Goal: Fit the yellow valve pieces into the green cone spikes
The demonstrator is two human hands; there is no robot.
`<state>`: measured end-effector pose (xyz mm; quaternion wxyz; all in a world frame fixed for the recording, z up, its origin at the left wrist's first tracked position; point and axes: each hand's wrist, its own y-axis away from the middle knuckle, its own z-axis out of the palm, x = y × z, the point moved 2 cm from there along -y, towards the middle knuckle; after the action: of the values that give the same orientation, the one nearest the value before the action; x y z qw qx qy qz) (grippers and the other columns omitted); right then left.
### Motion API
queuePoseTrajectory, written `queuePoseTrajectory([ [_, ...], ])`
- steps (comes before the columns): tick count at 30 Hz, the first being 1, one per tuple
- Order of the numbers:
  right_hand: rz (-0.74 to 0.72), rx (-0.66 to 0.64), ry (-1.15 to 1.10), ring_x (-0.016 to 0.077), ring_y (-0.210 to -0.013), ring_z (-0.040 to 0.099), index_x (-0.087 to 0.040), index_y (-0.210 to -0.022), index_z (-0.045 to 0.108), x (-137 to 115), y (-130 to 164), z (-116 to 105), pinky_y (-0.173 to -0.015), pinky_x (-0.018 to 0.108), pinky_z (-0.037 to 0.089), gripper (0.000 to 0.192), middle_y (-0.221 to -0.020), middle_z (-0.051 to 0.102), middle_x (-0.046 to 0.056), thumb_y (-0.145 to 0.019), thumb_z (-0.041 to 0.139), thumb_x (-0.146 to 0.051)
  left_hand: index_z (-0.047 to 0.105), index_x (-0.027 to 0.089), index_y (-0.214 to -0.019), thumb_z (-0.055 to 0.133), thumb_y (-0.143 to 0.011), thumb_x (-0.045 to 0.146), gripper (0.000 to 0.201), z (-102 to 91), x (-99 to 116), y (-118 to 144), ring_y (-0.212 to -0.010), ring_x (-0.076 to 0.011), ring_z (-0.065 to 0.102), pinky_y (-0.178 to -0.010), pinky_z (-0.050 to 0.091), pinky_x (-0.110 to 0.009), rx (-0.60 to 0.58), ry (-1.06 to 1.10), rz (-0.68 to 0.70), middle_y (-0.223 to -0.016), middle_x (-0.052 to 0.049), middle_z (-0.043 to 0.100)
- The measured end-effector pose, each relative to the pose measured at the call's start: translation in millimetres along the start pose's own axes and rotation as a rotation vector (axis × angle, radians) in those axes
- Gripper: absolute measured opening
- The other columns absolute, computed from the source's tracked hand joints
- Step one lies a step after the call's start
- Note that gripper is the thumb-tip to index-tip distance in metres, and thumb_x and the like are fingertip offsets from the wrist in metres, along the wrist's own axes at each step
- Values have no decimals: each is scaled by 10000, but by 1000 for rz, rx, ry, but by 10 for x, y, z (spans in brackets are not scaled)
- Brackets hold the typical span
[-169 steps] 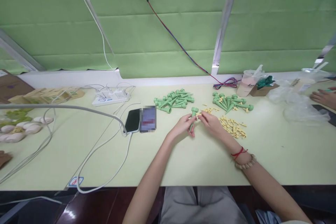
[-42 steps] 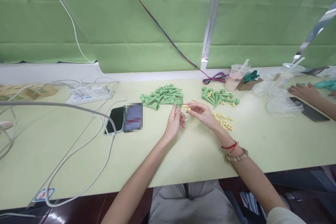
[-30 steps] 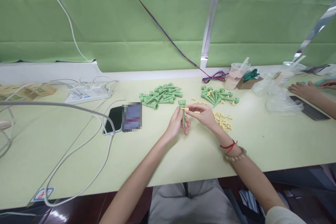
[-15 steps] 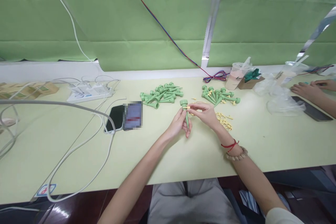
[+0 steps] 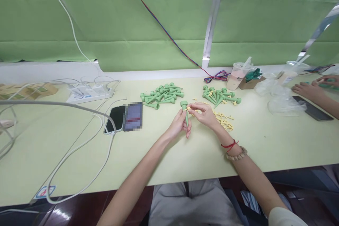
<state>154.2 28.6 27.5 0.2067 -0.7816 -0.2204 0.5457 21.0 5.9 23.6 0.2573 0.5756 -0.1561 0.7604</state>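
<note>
Spike (image 5: 185, 113): a green plastic cone with a round, wider cap at one end and a thin shaft that narrows to a point. It stands nearly upright above the counter (image 5: 164, 155), cap up, tip down toward the person, its long axis leaning slightly. The left hand (image 5: 179, 125) pinches the shaft between thumb and fingers. The right hand (image 5: 205, 113) is closed in a pinch on a small yellow peg (image 5: 188, 108), which touches the side of the spike just below the cap. Two green heaps (image 5: 162, 95) lie behind the hands, and loose yellow pegs (image 5: 224, 120) are scattered beside the right hand. Compared with half a second ago, the hands and spike sit almost where they were, with the peg pressed closer against the spike
</note>
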Motion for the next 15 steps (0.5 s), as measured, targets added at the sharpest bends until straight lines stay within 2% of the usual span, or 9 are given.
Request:
queuePoseTrajectory([
  [2, 50, -5, -60, 158, -717, 626, -199, -819, 696, 17, 3, 5, -671, 293, 539, 195, -803, 670, 47, -721, 620, -349, 334, 220, -1133, 409, -812, 538, 458, -1, -12, -12, -297, -106, 467, -330, 408, -212, 2, 10, 9, -485, 63, 536],
  [4, 166, -24, -170, 178, -724, 645, -196, -838, 688, 41, 8, 18, -570, 284, 558, 233, -818, 674, 49, -697, 639, -376, 337, 225, -1113, 415, -811, 534, 439, -3, -28, -29, -321, -107, 491, -348, 431, -223, 29, 10, 36, -534, 48, 562],
  [7, 345, -10, -352, 214, -729, 671, -195, -910, 657, 49, 11, 29, -430, 268, 548, 331, -836, 683, 49, -672, 649, -424, 328, 233, -1108, 432, -810, 517, 425, -16, -42, -49, -362, -105, 524, -374, 444, -216, 125, -45, 120, -582, 46, 569],
  [10, 410, 155, -438, 206, -733, 680, -188, -921, 630, 24, -3, -5, -458, 261, 563, 360, -867, 685, 55, -654, 666, -427, 310, 240, -1123, 426, -824, 493, 408, -19, -32, -47, -376, -94, 531, -389, 449, -208, 186, -105, 215, -626, 47, 574],
  [12, 421, 274, -442, 197, -744, 680, -170, -836, 623, 14, -12, -36, -495, 251, 570, 324, -848, 683, 59, -624, 698, -403, 297, 246, -1122, 409, -834, 486, 391, -9, -20, -38, -372, -96, 530, -390, 455, -217, 181, -115, 234, -637, 49, 572],
  [15, 415, 338, -457, 182, -724, 678, -162, -736, 599, 22, -23, -60, -531, 250, 573, 294, -768, 670, 34, -583, 733, -374, 298, 245, -1090, 392, -840, 488, 362, 10, -8, -24, -363, -107, 531, -375, 454, -228, 158, -105, 223, -625, 49, 569],
])
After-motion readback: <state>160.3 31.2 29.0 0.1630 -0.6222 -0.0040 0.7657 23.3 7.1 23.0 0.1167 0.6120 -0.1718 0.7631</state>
